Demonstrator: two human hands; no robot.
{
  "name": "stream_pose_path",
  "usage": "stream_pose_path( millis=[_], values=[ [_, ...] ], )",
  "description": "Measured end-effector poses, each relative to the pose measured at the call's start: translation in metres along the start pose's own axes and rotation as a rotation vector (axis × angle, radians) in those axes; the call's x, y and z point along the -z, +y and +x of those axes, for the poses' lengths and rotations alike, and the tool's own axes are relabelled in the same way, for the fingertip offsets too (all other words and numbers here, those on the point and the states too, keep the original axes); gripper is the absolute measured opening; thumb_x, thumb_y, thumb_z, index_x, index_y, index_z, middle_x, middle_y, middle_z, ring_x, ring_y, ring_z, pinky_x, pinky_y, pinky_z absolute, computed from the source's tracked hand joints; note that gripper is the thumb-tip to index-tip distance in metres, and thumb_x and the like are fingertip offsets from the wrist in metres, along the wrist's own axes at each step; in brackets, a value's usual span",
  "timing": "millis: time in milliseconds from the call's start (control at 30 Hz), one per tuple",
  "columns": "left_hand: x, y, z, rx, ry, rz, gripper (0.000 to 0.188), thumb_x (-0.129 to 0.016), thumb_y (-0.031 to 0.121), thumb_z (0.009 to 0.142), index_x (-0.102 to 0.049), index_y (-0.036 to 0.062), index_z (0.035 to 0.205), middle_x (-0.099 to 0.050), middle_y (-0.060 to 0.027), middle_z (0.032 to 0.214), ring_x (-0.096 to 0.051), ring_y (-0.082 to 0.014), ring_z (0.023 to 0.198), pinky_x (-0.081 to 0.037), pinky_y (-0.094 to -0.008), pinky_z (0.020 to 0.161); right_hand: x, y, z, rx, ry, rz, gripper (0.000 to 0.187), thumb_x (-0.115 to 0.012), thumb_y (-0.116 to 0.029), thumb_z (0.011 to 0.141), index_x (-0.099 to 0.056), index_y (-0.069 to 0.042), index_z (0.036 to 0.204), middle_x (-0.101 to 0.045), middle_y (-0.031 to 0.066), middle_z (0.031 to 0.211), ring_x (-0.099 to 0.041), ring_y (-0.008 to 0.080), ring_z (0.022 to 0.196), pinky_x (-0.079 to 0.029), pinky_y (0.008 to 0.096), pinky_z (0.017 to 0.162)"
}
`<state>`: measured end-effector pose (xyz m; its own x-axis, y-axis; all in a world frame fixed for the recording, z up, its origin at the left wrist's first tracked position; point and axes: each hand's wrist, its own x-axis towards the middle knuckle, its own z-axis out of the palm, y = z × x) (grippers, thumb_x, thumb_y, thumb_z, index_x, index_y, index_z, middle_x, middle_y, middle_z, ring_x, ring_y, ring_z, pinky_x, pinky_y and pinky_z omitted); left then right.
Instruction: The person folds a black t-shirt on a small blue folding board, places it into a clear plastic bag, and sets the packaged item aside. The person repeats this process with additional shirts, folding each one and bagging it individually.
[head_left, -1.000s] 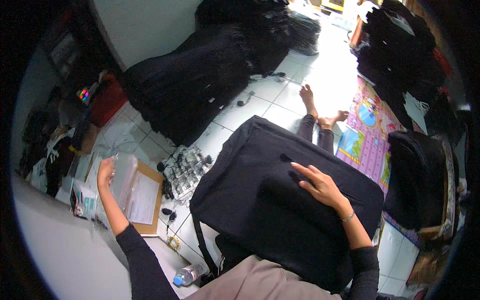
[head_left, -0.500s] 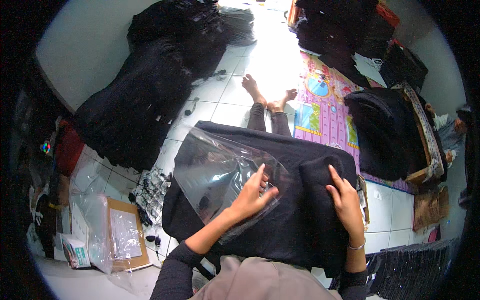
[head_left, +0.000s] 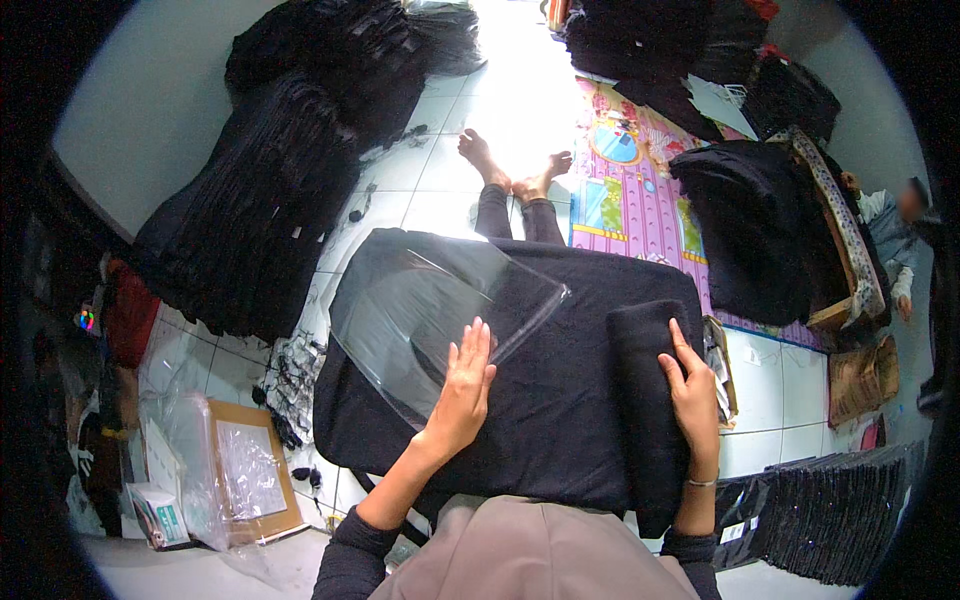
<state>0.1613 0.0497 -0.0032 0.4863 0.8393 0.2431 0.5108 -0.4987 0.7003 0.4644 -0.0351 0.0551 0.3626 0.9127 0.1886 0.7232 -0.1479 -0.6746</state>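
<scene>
A low table covered in black cloth (head_left: 550, 400) stands before me. My left hand (head_left: 463, 395) lies flat, fingers stretched, over the near edge of a clear plastic bag (head_left: 385, 315) spread on the table's left part. Along the right side lies a narrow folded piece of black fabric (head_left: 642, 400). Resting on its right edge is my right hand (head_left: 693, 400), with index finger and thumb apart; the remaining fingers are partly hidden. Neither hand grips anything that I can see.
Large black fabric piles (head_left: 240, 210) lie at the left. A cardboard piece with plastic (head_left: 285, 480) is at lower left. Packed black bundles (head_left: 840, 520) stand at lower right. A pink patterned mat (head_left: 640, 215) and a wooden frame (head_left: 835, 315) lie ahead right, near another person (head_left: 885, 235).
My left hand has moved left and down, flattening onto the plastic bag, which now lies smoother. The black fabric at right now forms a neater narrow fold under my right hand.
</scene>
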Motion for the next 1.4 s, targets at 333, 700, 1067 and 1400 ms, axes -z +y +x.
stream_pose_path(
  millis=[333,700,1067,1400],
  values=[
    [0.004,0.003,0.03,0.364,-0.092,-0.509,0.044,-0.033,0.025,0.103,-0.054,-0.0057,0.127,-0.062,-0.0244,0.12,-0.058,-0.0279,0.117,-0.043,-0.0331,0.1,0.011,-0.073,-0.012,0.12,-0.052,-0.043,0.053,-0.064,-0.016,0.089,-0.049,-0.016,0.139,-0.048,0.038,0.126,-0.052,0.0472,0.116,-0.048,0.0416,0.093],
    [-0.003,0.016,0.024,0.447,-0.026,-0.819,0.046,-0.035,0.023,0.103,-0.043,-0.0068,0.137,-0.049,-0.0256,0.138,-0.046,-0.0315,0.131,-0.033,-0.0343,0.109,-0.024,-0.089,0.008,0.136,-0.321,-0.379,0.057,-0.064,-0.008,0.085,-0.047,-0.016,0.139,-0.049,0.0305,0.131,-0.062,0.045,0.096,-0.054,0.0448,0.083],
    [-0.001,0.086,0.021,-0.07,-0.057,-0.234,0.05,-0.029,0.02,0.102,-0.029,-0.0025,0.147,-0.02,-0.0261,0.154,-0.015,-0.0352,0.146,-0.007,-0.0458,0.117,-0.054,-0.06,0.012,0.351,-0.897,0.342,0.042,-0.064,-0.007,0.085,-0.055,-0.001,0.126,-0.057,0.0284,0.124,-0.056,0.0404,0.115,-0.048,0.0412,0.094],
    [0.001,0.043,0.053,-0.011,-0.273,0.012,0.065,-0.04,0.044,0.1,-0.037,-0.0067,0.141,-0.031,-0.0266,0.149,-0.023,-0.0367,0.143,-0.01,-0.0488,0.117,-0.046,-0.021,-0.002,0.085,-0.659,0.089,0.075,-0.074,-0.047,0.079,-0.037,-0.007,0.131,-0.064,0.0292,0.103,-0.064,0.0429,0.1,-0.051,0.0455,0.083]
  ],
)
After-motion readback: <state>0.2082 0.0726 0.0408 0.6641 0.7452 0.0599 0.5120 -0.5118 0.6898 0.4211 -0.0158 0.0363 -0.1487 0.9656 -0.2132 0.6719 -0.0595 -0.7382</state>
